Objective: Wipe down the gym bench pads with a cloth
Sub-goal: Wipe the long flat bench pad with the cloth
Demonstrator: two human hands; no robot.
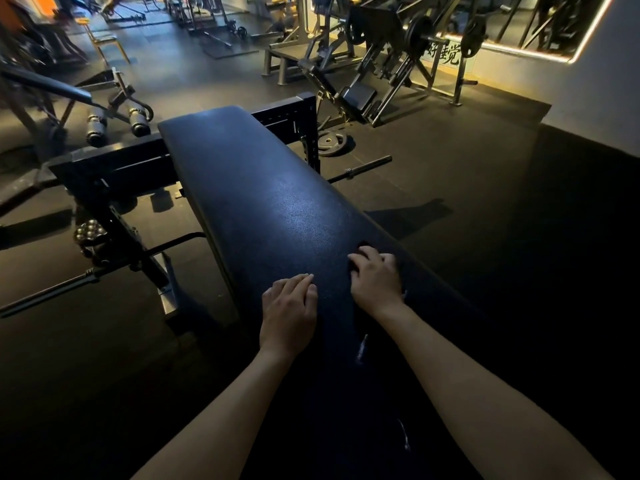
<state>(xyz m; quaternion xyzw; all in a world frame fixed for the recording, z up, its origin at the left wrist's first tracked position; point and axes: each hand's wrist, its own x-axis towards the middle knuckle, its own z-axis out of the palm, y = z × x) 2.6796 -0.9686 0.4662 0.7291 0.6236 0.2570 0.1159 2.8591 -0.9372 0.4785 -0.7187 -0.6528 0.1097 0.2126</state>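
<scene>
Dim gym hall. Dark rubber floor [450,161], matte, with faint seams. At right, a pale wall [595,91] carries a mirror [540,19] edged by a warm light strip [512,50], the brightest source in view. Below the mirror stand grey plate-loaded machines [398,64], with black discs hung on their pegs. One weight plate [331,143] lies flat on the floor, a barbell end [367,165] near it. At left, two black roller pads [138,121] sit on a frame, with a yellow-framed stool [104,43] farther back. The far end is blurred.
</scene>
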